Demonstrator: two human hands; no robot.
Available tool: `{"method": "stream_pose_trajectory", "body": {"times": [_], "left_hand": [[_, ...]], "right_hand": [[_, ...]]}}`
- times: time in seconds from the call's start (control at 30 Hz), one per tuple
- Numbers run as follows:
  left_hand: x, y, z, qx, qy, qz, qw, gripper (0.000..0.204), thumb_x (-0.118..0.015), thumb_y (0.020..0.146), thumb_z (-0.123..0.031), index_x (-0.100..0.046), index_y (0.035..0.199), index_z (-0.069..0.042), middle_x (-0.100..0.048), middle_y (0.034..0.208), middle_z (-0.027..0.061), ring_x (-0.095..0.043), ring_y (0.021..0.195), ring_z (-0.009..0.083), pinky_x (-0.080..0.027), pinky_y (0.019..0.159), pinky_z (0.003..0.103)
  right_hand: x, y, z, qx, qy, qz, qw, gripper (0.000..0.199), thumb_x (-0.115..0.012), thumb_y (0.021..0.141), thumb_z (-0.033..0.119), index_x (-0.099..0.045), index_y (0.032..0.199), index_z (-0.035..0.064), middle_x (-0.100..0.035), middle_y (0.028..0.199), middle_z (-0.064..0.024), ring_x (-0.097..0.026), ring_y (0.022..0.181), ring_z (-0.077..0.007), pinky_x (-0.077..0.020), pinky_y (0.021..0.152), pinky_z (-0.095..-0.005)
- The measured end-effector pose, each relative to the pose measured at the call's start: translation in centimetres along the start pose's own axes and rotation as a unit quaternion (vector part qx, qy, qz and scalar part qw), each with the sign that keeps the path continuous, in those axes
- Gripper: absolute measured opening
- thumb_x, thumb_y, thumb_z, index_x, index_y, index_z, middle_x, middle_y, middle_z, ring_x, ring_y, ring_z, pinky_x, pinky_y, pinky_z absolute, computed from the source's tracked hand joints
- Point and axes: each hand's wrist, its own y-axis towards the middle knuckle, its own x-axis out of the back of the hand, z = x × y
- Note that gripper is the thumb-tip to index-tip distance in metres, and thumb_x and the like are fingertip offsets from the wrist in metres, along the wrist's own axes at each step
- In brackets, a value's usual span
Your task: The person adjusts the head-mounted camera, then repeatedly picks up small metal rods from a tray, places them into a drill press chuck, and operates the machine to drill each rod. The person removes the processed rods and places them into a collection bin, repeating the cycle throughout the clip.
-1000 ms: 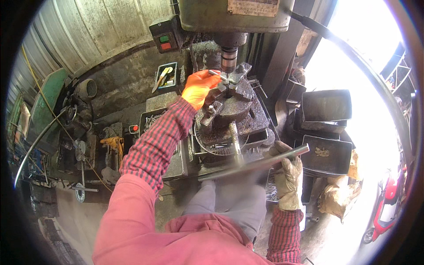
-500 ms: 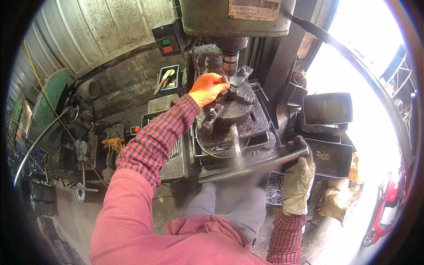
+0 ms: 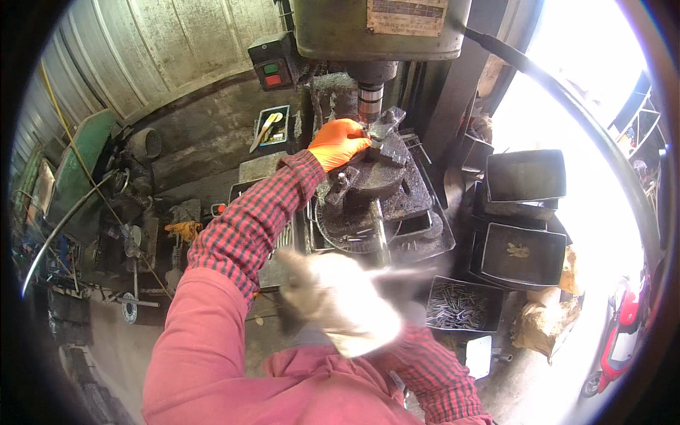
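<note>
- The left hand point(image 3: 338, 142), in an orange glove, rests on the vise point(image 3: 375, 173) under the drill spindle point(image 3: 369, 100), fingers curled over its top.
- The right hand point(image 3: 340, 303), pale-gloved and nearer, is blurred; its grip cannot be told.

**Single head view, fisheye, looking down**

One head-worn camera looked steeply down and forward over the person's chest. Drill press point(image 3: 379, 42) sat near, upper centre of frame; its table point(image 3: 397, 191) mid-frame. Corrugated wall point(image 3: 163, 49) bent along upper left. Forearms entered from the lower edge. No second view to overlap.
</note>
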Motion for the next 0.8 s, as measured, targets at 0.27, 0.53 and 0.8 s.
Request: {"method": "stream_pose_trajectory", "body": {"times": [0.27,0.53,0.8], "left_hand": [[0.1,0.0,-0.8,-0.03,0.048,-0.003,0.998,0.032,-0.085,0.09,-0.027,-0.078,0.104,0.0,-0.076,0.107,0.0122,-0.072,0.106,0.0264,-0.054,0.094,0.037],[-0.8,-0.1,-0.8,0.015,0.051,-0.017,0.998,0.036,-0.084,0.091,-0.031,-0.077,0.103,0.002,-0.075,0.12,0.0129,-0.072,0.113,0.0293,-0.055,0.097,0.037],[-0.8,0.3,0.6,-0.109,0.057,-0.065,0.99,0.032,-0.082,0.088,-0.03,-0.079,0.1,-0.001,-0.074,0.105,0.0179,-0.071,0.103,0.0352,-0.055,0.091,0.041]], "right_hand": [[-7.2,-0.9,-3.5,0.022,-0.215,0.071,0.974,0.013,-0.07,0.093,0.016,-0.067,0.084,0.0059,-0.067,0.069,-0.0123,-0.07,0.065,-0.0327,-0.0532,0.058,-0.0411],[2.6,2.0,2.2,-0.056,0.105,0.024,0.993,0.029,-0.079,0.087,0.011,-0.072,0.114,0.004,-0.068,0.077,-0.0186,-0.07,0.074,-0.0381,-0.0542,0.067,-0.0456],[8.5,-3.8,-1.5,-0.156,0.192,-0.355,0.901,0.029,-0.078,0.093,-0.001,-0.073,0.121,0.0063,-0.077,0.113,-0.0097,-0.073,0.099,-0.0201,-0.062,0.083,-0.0341]]}}
